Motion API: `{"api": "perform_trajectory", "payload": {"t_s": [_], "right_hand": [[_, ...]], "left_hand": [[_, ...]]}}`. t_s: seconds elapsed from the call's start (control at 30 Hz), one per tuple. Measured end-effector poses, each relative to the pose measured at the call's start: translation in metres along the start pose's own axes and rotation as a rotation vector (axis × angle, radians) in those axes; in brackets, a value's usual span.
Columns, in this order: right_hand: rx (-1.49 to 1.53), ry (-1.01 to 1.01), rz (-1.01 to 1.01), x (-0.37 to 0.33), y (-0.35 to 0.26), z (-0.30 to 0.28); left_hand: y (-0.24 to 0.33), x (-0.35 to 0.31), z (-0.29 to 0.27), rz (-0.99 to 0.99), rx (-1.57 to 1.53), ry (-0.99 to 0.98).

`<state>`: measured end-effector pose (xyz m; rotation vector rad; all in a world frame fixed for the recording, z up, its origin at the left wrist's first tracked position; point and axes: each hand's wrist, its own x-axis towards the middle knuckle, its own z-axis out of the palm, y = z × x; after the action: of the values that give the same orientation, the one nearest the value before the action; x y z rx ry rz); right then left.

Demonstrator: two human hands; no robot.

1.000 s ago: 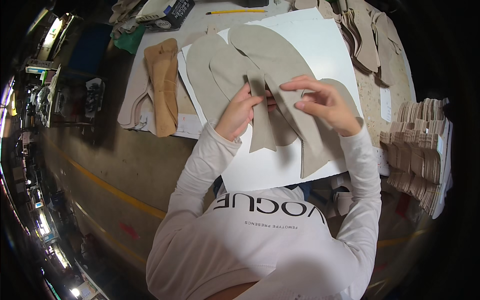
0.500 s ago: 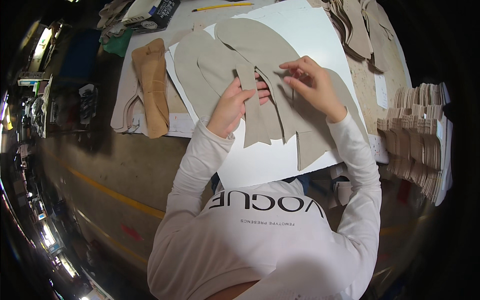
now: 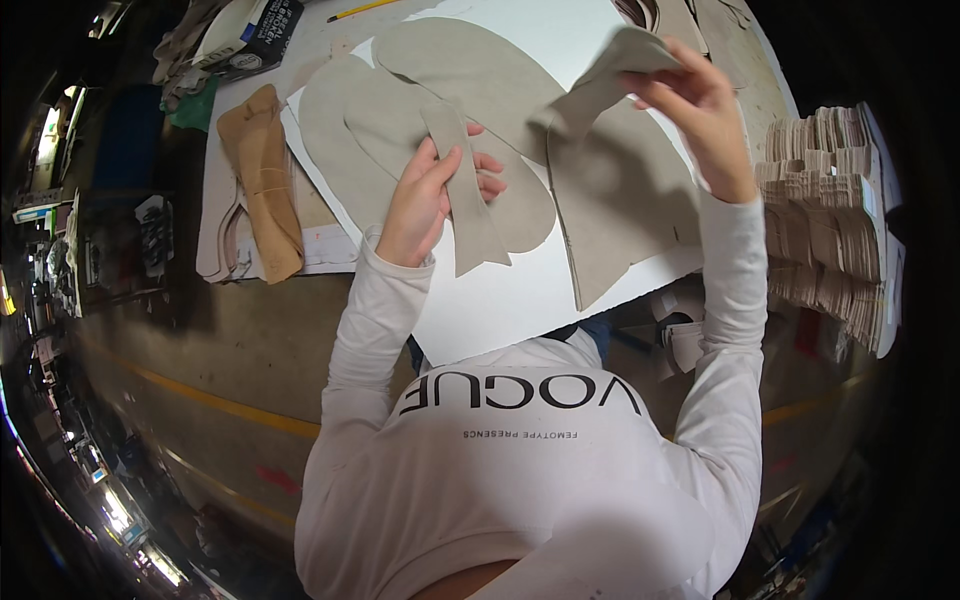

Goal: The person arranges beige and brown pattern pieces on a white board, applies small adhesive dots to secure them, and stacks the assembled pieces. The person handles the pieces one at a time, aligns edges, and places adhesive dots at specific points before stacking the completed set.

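Note:
My left hand [image 3: 418, 205] pinches a narrow grey-beige strip [image 3: 468, 190] between thumb and fingers; the strip's lower end is notched. Up at the right, my right hand [image 3: 712, 120] grips the end of another grey-beige cut piece [image 3: 600, 88], which bends as it lifts off the pile. Beneath both hands spread large rounded flat pieces of the same leather-like sheet: one at the far left [image 3: 325, 125], one in the middle [image 3: 470, 70] and one at the right [image 3: 625, 210]. They overlap on a white board [image 3: 500, 315].
A tied tan-brown bundle [image 3: 262, 180] lies on the table's left side. Behind it stand a black-and-white box [image 3: 262, 40] and a yellow pencil [image 3: 362, 9]. Thick stacks of beige cut pieces [image 3: 820, 220] rise at the right, beside the table.
My right hand has closed on a cut piece and raised it up and to the right. My left hand keeps the strip. The whole view has shifted somewhat.

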<state>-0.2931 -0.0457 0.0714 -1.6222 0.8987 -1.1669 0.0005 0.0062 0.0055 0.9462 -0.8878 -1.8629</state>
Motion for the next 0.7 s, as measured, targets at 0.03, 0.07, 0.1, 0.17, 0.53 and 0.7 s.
{"api": "perform_trajectory", "payload": {"t_s": [0.03,0.07,0.1,0.17,0.53,0.7], "right_hand": [[-0.024,-0.037,-0.053,-0.005,-0.011,-0.012],[-0.067,-0.011,-0.042,-0.013,-0.019,-0.02],[-0.086,0.008,-0.068,-0.023,-0.028,-0.025],[-0.097,-0.001,-0.012,-0.039,-0.039,-0.029],[0.22,-0.15,0.436,-0.046,0.021,0.078],[-0.722,0.051,-0.048,-0.055,0.034,0.082]], "left_hand": [[0.001,-0.003,0.0,0.002,-0.025,-0.051],[0.001,-0.006,0.001,-0.001,-0.056,-0.09],[0.0,-0.008,0.003,-0.036,-0.247,-0.183],[-0.001,-0.019,0.01,-0.119,-0.639,-0.343],[-0.018,-0.013,0.045,-0.186,-0.432,-0.089],[-0.027,-0.023,0.048,-0.108,-0.152,0.028]]}}
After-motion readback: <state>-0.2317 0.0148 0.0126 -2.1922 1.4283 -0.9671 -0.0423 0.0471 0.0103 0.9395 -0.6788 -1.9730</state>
